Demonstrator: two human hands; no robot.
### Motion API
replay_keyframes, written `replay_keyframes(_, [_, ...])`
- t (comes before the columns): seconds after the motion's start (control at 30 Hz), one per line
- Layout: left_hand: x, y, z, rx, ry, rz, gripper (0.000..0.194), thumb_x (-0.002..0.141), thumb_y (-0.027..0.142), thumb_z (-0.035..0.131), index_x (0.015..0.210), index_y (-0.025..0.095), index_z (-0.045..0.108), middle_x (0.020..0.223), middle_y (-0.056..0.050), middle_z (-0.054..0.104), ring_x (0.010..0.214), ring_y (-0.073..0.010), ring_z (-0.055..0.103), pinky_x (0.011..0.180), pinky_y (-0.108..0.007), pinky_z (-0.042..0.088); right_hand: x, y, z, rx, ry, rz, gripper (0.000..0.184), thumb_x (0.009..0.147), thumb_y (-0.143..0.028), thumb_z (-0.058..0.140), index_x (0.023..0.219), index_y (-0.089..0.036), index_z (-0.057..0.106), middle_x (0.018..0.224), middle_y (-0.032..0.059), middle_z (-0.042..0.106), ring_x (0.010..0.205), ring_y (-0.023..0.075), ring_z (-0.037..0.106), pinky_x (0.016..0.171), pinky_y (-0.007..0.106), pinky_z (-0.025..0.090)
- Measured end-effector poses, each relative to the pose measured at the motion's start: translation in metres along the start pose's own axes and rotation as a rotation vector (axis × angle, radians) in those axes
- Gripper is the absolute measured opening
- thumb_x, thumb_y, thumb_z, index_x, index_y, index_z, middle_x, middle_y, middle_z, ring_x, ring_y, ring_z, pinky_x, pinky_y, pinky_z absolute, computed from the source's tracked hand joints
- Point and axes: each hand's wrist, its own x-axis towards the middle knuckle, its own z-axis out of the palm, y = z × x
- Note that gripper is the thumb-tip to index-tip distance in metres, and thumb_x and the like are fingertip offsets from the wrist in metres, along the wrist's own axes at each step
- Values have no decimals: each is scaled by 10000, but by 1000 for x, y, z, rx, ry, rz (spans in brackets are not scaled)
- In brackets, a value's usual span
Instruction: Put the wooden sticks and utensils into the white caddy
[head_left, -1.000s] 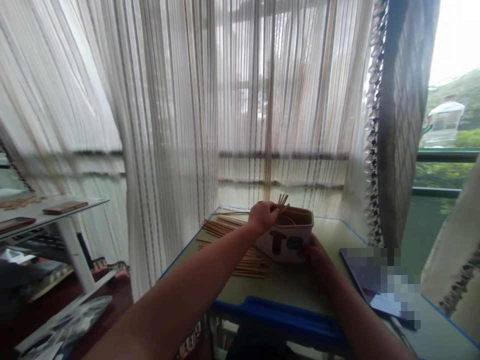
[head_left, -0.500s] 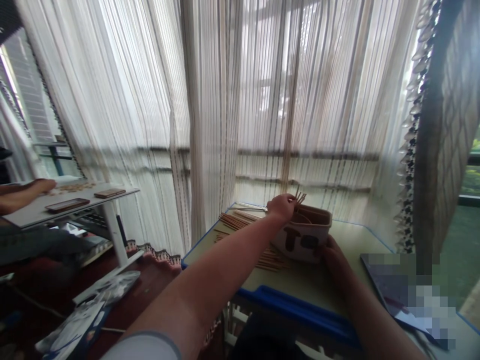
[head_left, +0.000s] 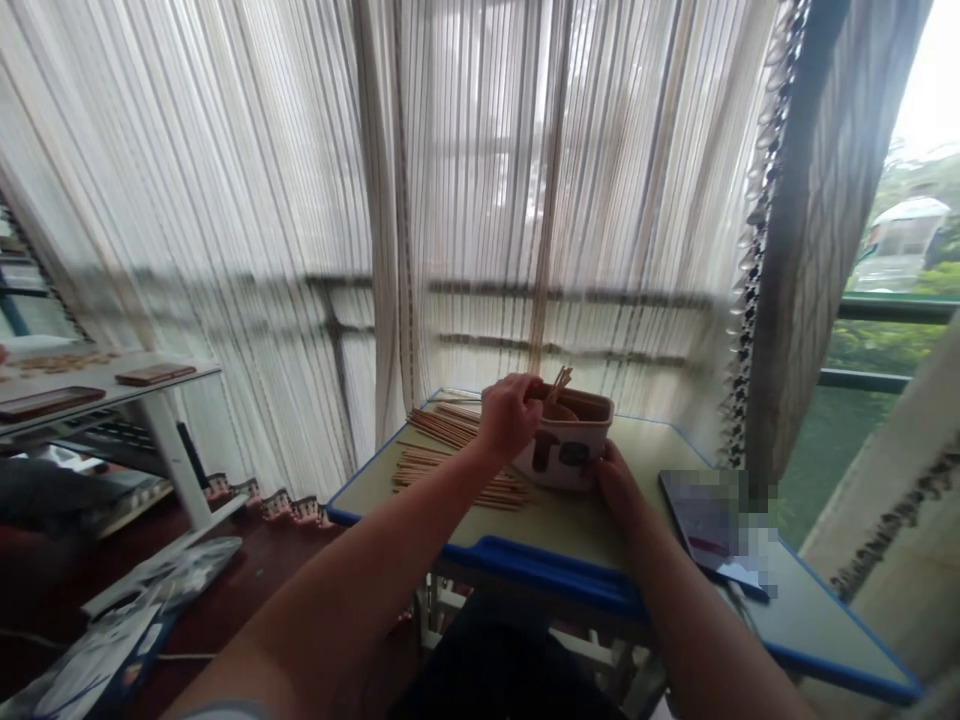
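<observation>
A white box [head_left: 559,472] with a brown rim and dark markings on its front stands on the desk. My left hand [head_left: 511,412] is at the box's left rim, fingers curled in a pinch at the thin wooden sticks [head_left: 560,381], which poke up above the opening; the fingertips are partly hidden. My right hand [head_left: 616,482] grips the box's lower right corner. More loose wooden sticks [head_left: 442,474] lie in rows on the desktop, left of the box and partly behind my left forearm.
The pale desk [head_left: 592,535] has a blue edge. On its right lies a dark flat item [head_left: 694,520], partly pixelated. At left, another table [head_left: 172,375] bears small pieces and brown trays. Striped curtains [head_left: 480,200] hang behind the desk. A plastic bag [head_left: 180,575] lies on the floor.
The view has swung right, so desk and hands sit further left in the picture. My left hand stays by the sticks at the box, its fingers slightly lower; my right hand keeps hold of the box.
</observation>
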Motion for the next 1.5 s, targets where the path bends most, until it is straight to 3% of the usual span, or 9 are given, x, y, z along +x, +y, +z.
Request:
replay_keyframes(0.1, [-38,-11,-23,77,-47,52,297,739,133,543,1023,188,612,1022,-58,648,978,-216,571,918,-366,418,5,7,-2,0,17,13,461,455,-174,517,912,-215,559,771,-16,615,716,191,559,591,284,427])
replay_keyframes(0.23, [-87,-38,-44,179,-253,109,179,762,169,546,903,206,652,957,-42,649,949,-210,560,902,-359,414,8,13,-4,10,22,12,473,453,-173,534,923,-218,568,756,-22,610,677,175,558,576,281,428])
replay_keyframes(0.37, [-111,-54,-52,238,-350,114,131,746,196,574,840,205,664,935,-39,640,941,-214,540,886,-359,409,3,11,-4,1,14,-17,443,467,-169,546,907,-211,577,742,-20,610,663,165,555,570,275,426])
replay_keyframes(0.57, [-110,-52,-47,333,-499,108,163,753,237,567,854,212,693,926,-54,637,946,-229,528,872,-372,408,2,11,-6,5,30,-3,452,455,-176,559,903,-227,574,748,-34,620,662,162,559,568,272,433])
replay_keyframes(0.87, [-111,-50,-53,378,-563,90,209,823,273,505,885,238,702,950,-45,657,982,-236,529,882,-388,390,-3,11,-6,0,62,-14,423,448,-173,568,867,-231,573,717,-43,601,655,152,540,577,271,424])
replay_keyframes(1.17, [-112,-52,-49,402,-519,117,207,887,268,460,898,220,661,947,-47,660,962,-227,538,856,-384,381,-8,4,-3,6,86,-2,424,444,-168,569,863,-234,565,709,-46,592,679,161,542,599,280,425])
replay_keyframes(1.33, [-115,-47,-49,412,-488,224,165,884,242,487,893,225,652,923,-49,649,945,-219,531,833,-376,383,-9,1,-1,-22,116,4,413,445,-182,569,855,-233,552,724,-43,591,696,163,536,608,282,415])
replay_keyframes(1.5, [-107,-46,-50,285,-327,354,123,885,234,507,927,241,623,929,-22,651,910,-198,532,828,-364,399,-6,5,-2,-26,125,3,445,455,-187,536,898,-238,539,742,-42,589,698,163,530,607,283,411])
